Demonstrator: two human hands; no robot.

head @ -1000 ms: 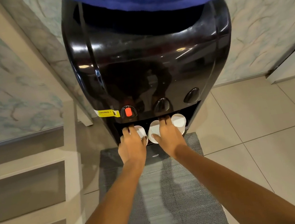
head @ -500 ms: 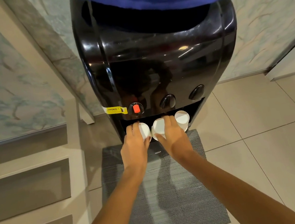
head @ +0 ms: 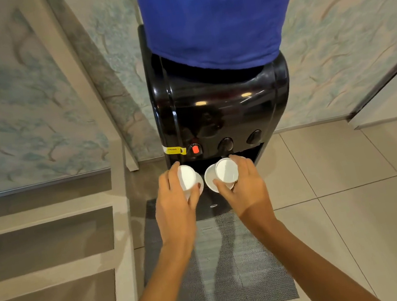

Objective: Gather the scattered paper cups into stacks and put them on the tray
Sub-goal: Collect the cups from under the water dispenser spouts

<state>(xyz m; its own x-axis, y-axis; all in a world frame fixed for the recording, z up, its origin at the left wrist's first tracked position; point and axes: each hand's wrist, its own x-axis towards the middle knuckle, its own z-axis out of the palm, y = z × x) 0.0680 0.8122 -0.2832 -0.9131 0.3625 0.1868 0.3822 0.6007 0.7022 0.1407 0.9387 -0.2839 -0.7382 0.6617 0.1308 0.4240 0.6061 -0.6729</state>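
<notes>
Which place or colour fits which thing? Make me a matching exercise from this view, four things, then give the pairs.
Things:
1. left hand
2. right hand
3. water dispenser
4. mat

Descriptions:
A. grey, on the floor tiles
B. glossy black, a red tap among its three
C. holds one white cup
D. grips two white cups, one overlapping the other

Pairs: 1-C, 2-D, 3-B, 4-A

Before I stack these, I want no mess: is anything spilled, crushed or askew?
Nothing stands out. The left hand holds one white cup, the right hand two cups; none looks crushed, and no spill shows on the mat.
</notes>
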